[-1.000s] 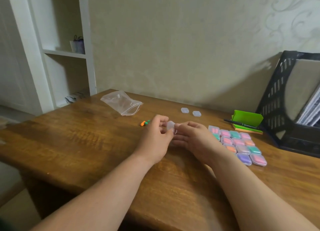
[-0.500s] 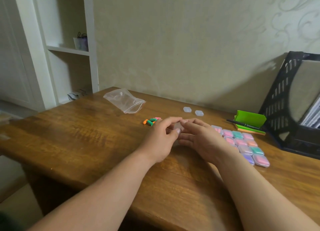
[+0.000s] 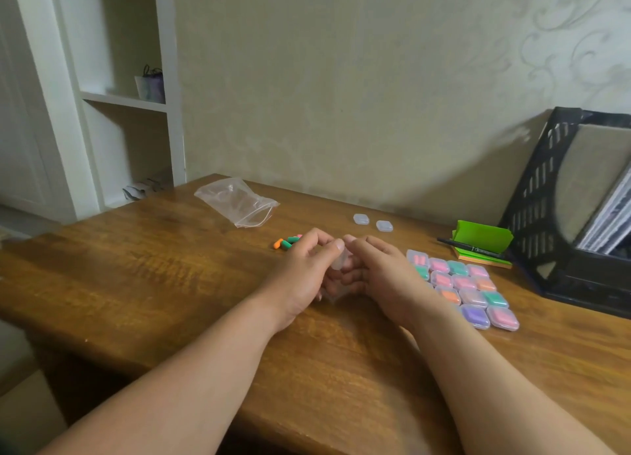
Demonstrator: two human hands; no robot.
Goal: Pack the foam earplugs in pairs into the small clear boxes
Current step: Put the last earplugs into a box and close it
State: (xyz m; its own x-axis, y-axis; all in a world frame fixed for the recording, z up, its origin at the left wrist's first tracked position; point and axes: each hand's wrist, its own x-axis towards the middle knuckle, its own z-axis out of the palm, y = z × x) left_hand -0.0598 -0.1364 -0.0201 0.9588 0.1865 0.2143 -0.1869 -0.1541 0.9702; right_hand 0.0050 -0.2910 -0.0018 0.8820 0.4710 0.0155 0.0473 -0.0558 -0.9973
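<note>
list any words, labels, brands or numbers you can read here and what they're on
No text here can be read.
black pen: a faint light mark on the barrel, too small to read.
papers in the file rack: blurred, nothing legible.
small clear box being held: no label shows.

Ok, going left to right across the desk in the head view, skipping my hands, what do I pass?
Zip bag → loose earplugs → two empty clear boxes → block of filled boxes → black file rack.
</note>
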